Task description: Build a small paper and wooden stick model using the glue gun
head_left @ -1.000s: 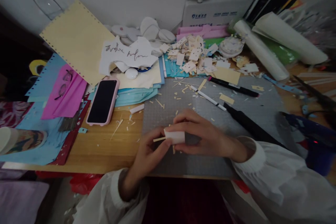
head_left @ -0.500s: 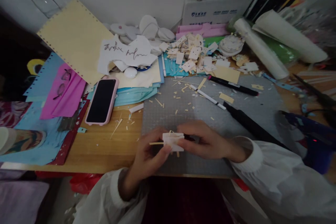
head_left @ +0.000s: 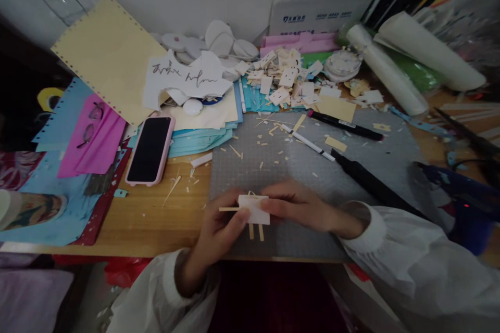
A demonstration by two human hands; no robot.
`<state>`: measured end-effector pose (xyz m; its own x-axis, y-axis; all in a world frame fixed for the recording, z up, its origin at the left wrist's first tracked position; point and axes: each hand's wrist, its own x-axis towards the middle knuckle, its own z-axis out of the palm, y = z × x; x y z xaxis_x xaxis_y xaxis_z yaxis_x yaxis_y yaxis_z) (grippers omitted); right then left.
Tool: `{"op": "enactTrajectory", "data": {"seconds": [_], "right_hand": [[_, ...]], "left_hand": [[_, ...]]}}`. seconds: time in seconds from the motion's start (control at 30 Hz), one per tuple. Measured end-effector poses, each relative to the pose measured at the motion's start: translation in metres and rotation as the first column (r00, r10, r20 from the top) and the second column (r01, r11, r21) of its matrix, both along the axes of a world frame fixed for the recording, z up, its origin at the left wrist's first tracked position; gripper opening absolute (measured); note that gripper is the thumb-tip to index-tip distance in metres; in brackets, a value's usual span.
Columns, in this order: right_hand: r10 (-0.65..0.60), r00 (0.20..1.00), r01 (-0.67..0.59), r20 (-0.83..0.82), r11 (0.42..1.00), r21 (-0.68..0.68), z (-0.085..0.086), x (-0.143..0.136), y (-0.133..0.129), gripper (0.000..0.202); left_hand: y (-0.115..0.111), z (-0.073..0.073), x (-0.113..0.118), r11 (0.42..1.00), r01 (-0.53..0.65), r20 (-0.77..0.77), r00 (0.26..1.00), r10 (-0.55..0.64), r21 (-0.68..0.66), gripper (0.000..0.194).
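A small white paper rectangle (head_left: 255, 209) is held between both hands above the grey cutting mat (head_left: 250, 166). My left hand (head_left: 222, 226) pinches its left side, thumb on the face. My right hand (head_left: 299, 205) grips its right side with thumb and fingers. Narrow cream paper strips (head_left: 256, 232) hang from its lower edge, one more juts out to the left, and a small loop shows at its top. The fingers behind the paper are hidden.
Paper scraps and a heap of small cut pieces (head_left: 287, 78) lie at the back. A white pen (head_left: 307, 141), a black marker (head_left: 346, 125) and a blue glue gun (head_left: 457, 203) are on the right. A phone (head_left: 151, 150) and coloured sheets lie left.
Both hands have shifted slightly left. The white paper piece has tilted, so its face shows flatter and the two hanging strips appear longer.
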<state>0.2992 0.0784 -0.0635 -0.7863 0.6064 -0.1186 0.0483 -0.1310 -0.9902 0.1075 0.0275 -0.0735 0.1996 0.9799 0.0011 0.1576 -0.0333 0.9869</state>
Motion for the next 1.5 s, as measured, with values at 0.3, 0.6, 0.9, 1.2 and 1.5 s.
{"op": "enactTrajectory", "data": {"seconds": [0.3, 0.6, 0.9, 1.2, 1.5], "right_hand": [[0.032, 0.999, -0.033, -0.017, 0.999, -0.038, -0.002, -0.003, -0.006, 0.045], [0.046, 0.998, -0.045, -0.03, 0.999, 0.023, -0.005, -0.005, -0.008, 0.046], [-0.039, 0.996, 0.024, -0.083, 0.985, -0.171, -0.005, -0.007, -0.009, 0.036], [-0.051, 0.994, 0.027, -0.1, 0.974, -0.227, -0.007, -0.01, -0.01, 0.037], [-0.023, 1.0, 0.024, 0.006, 0.993, -0.114, -0.01, -0.007, 0.001, 0.038]], "left_hand": [[-0.003, -0.001, -0.003, 0.999, 0.049, 0.004, 0.999, -0.049, 0.002, 0.036], [0.001, 0.0, 0.0, 0.995, 0.024, -0.012, 1.0, -0.022, 0.1, 0.036], [-0.001, -0.005, -0.001, 0.998, -0.052, 0.083, 0.995, 0.048, 0.047, 0.031], [-0.003, -0.005, -0.002, 0.998, -0.062, 0.116, 0.992, 0.058, 0.03, 0.019], [0.006, -0.003, -0.004, 0.989, -0.021, 0.104, 0.994, 0.036, -0.147, 0.021]]}}
